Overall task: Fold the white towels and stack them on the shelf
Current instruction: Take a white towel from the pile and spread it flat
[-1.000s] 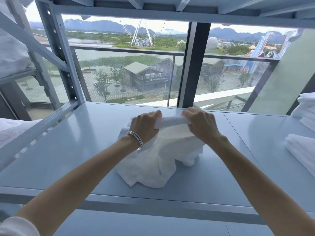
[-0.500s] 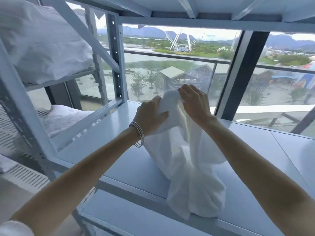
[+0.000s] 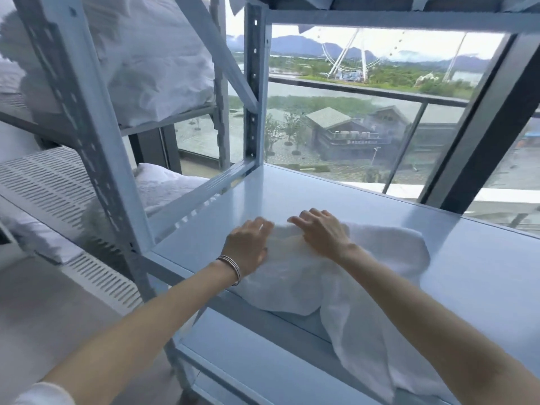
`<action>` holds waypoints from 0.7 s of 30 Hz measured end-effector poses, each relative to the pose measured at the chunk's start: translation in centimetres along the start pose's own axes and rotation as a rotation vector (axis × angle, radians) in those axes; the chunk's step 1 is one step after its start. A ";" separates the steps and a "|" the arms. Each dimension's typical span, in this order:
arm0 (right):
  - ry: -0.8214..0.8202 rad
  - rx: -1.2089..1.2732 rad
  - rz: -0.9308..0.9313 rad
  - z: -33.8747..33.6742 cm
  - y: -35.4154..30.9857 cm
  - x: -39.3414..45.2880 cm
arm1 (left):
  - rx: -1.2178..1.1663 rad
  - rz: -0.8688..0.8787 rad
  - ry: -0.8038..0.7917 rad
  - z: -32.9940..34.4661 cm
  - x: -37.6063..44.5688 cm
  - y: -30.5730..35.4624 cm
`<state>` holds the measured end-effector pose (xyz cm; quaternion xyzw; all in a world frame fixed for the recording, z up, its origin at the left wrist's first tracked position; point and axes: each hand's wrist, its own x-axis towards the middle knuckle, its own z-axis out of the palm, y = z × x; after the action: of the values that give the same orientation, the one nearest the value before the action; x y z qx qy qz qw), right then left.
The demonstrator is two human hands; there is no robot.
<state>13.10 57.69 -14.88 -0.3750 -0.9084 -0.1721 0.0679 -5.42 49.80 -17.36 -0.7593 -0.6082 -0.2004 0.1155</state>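
Hands lie flat: our left hand and right hand, fingers spread, press down side by side on the white towel. It lies crumpled on the pale blue shelf, its near end hanging over the front edge. We wear a bracelet on the left wrist. White bedding fills the neighbouring rack at our left.

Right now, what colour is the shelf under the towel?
Pale blue-grey metal shelf, seen in the head view; the towel on it is white.
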 end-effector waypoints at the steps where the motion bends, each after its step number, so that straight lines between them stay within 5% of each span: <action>1: -0.086 -0.004 0.039 -0.2 0.1 0.3 | 0.006 0.104 0.059 0.2 0.2 0.5; 5: -0.280 -0.048 0.183 -2.0 0.0 0.2 | 0.004 0.374 0.168 0.3 1.1 2.0; 11: -0.520 0.113 0.383 -4.2 0.7 -4.2 | -0.131 0.296 -0.070 1.3 2.9 0.5; 14: -0.399 -0.032 0.331 -4.9 1.9 -2.7 | -0.085 0.269 -0.012 1.4 3.4 0.0; 18: 0.037 -0.135 0.261 -5.5 4.4 2.2 | -0.019 0.183 0.170 0.7 3.8 -2.4; 21: 0.140 -0.049 0.244 -4.3 5.1 5.4 | 0.021 -0.044 0.091 0.0 3.9 -3.9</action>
<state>12.80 63.07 -8.16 -0.4711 -0.8447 -0.2104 0.1423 -8.54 54.14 -15.87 -0.7345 -0.6211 -0.2308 0.1464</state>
